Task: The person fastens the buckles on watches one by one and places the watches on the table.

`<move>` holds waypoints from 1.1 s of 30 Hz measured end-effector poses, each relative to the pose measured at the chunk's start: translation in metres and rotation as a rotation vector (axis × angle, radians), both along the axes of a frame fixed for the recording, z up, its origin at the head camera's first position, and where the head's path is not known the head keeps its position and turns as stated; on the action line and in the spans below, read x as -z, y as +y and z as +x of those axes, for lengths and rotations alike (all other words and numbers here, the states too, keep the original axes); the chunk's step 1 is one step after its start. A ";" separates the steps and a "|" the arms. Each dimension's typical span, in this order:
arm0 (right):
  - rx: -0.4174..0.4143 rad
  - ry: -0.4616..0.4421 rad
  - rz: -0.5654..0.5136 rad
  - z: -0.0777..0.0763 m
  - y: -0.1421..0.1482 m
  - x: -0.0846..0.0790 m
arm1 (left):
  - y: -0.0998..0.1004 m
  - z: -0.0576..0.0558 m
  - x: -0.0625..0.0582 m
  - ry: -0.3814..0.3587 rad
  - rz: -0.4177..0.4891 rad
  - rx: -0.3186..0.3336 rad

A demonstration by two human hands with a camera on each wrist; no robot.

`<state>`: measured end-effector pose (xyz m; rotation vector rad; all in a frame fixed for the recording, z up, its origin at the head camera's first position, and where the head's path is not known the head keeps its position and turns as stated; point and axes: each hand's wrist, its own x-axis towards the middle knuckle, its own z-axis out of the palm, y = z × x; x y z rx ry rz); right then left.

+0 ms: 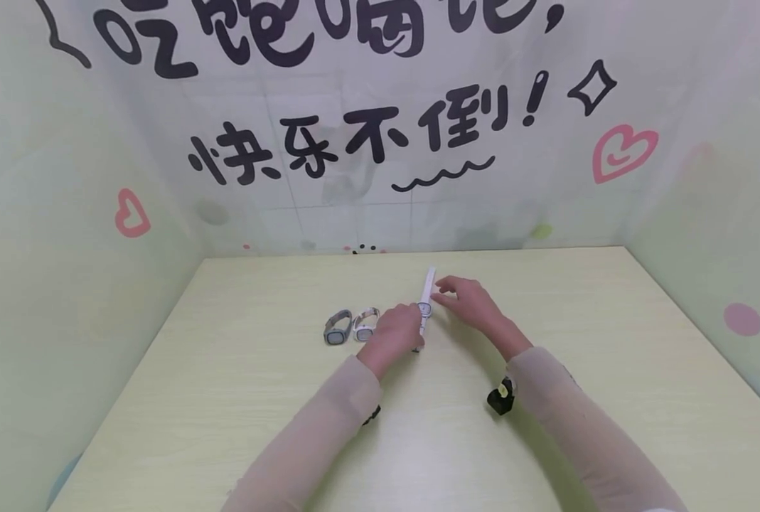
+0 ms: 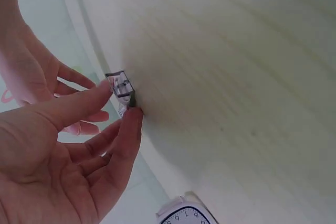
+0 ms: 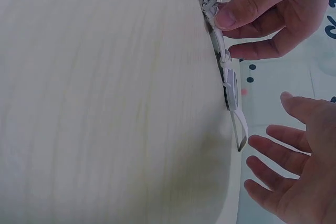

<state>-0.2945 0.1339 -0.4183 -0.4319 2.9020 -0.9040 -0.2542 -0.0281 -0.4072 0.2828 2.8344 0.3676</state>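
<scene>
A white wristwatch (image 1: 424,308) lies unfastened in the middle of the table, its strap stretched out toward the back wall. My left hand (image 1: 394,333) pinches the near end of the strap between thumb and fingers. In the left wrist view the metal buckle (image 2: 124,87) shows between those fingertips. My right hand (image 1: 472,302) hovers just right of the watch, and its fingers are spread and relaxed near the far strap end (image 3: 242,129). Left of my left hand stand a second white watch (image 1: 365,333) and a grey watch (image 1: 336,336), both with straps closed in loops.
The pale wooden table (image 1: 226,398) ends at a back wall (image 1: 354,220) hung with a printed sheet of large black characters. Similar pale sheets rise along the left and right sides. A black wrist-worn device (image 1: 501,397) hangs under the right sleeve.
</scene>
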 end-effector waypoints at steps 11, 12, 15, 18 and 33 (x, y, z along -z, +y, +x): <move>0.049 -0.082 -0.083 0.004 0.002 0.006 | -0.007 0.002 -0.003 -0.041 0.108 -0.013; 0.054 -0.090 -0.105 0.004 0.002 0.006 | -0.008 0.003 -0.004 -0.026 0.105 -0.001; 0.072 -0.125 -0.184 0.004 0.003 0.006 | -0.008 0.006 -0.009 0.047 0.092 0.041; 0.105 -0.167 -0.248 0.003 0.003 0.006 | -0.009 0.008 -0.015 0.106 0.081 0.079; 0.117 -0.552 -0.659 0.015 -0.008 -0.009 | -0.016 0.026 -0.032 0.306 0.038 0.192</move>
